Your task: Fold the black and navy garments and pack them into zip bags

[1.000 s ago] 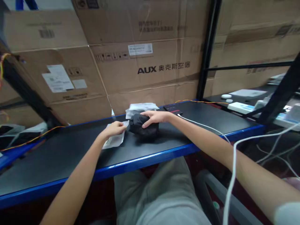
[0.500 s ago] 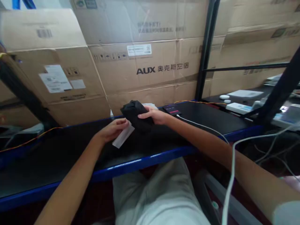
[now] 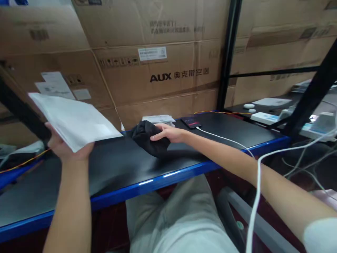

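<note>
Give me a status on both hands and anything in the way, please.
Left hand gripping white packet, raised. Right hand holding black bundle. White cable crosses right forearm in view.

left hand (image 3: 68, 151): partly hidden by white packet (image 3: 76, 121) | carton label (image 3: 152, 53): print blurred | phone screen (image 3: 191, 122): unreadable

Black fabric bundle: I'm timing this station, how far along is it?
Nothing looks clearly finished: the black fabric bundle, bunched in the right hand, is outside the white packet that the left hand holds up. Those two are in hand. What seems left is the stack of white packets at the back of the worktop, held by neither hand; whether they contain anything cannot be told.
</note>
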`<state>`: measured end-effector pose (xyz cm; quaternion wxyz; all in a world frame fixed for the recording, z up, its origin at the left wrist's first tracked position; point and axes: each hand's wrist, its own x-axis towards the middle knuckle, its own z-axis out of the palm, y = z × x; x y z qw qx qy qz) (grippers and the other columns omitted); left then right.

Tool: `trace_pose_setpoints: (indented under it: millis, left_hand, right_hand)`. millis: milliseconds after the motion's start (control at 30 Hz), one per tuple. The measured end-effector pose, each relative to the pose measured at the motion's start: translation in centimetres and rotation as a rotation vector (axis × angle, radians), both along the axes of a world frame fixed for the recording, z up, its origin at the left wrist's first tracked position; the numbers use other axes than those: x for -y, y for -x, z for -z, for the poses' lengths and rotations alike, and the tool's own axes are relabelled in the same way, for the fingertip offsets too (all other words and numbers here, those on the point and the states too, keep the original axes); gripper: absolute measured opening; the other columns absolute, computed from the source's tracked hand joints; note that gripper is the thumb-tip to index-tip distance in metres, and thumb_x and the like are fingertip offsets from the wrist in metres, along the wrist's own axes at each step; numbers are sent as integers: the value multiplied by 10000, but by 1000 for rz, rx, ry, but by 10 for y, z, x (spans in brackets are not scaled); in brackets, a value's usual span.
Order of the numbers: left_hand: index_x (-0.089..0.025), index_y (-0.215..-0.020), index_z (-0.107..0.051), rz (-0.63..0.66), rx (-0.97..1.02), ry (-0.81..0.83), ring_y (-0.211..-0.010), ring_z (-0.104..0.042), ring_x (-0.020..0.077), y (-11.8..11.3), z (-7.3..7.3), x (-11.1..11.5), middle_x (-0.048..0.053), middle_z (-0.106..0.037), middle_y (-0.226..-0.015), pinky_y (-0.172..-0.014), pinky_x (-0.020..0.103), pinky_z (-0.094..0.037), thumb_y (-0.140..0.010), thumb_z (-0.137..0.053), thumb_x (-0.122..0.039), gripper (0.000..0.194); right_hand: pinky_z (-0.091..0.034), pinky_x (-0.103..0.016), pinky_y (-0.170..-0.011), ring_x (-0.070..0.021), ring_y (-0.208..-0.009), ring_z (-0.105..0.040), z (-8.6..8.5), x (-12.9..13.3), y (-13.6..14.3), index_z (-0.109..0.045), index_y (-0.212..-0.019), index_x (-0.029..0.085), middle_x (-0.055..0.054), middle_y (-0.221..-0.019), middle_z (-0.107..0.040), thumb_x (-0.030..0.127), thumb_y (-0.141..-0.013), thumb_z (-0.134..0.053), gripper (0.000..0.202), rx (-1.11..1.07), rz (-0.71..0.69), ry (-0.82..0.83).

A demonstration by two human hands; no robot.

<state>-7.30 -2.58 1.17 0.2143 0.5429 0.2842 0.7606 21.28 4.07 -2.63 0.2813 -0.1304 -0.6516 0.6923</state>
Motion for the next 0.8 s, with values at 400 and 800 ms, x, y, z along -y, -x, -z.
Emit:
trace_pose_setpoints:
  millis: [400, 800]
  left_hand:
    - [-166, -663, -658, 33, -864, 333, -620, -547, 168, -65, 62, -32, 1, -614, -611, -573, 267, -433, -669, -666, -356, 191]
    - [-206, -774, -520, -39, -687, 314, -538, -587, 140, -70, 60, -27, -29, -585, -605, -579, 257, -473, -827, -587, -447, 256]
  right_hand:
    - [-564, -287, -765, -158, -777, -679, 8, 1, 8, -648, -958, 161, -10, -884, -726, 146, -638, -792, 351, -66, 74, 44]
    - [-482, -379, -953, -228, -992, -641, 30, -25, 14, -657, -1028, 151, -71, -1070, -708, 147, -706, -692, 324, 247, 414, -523]
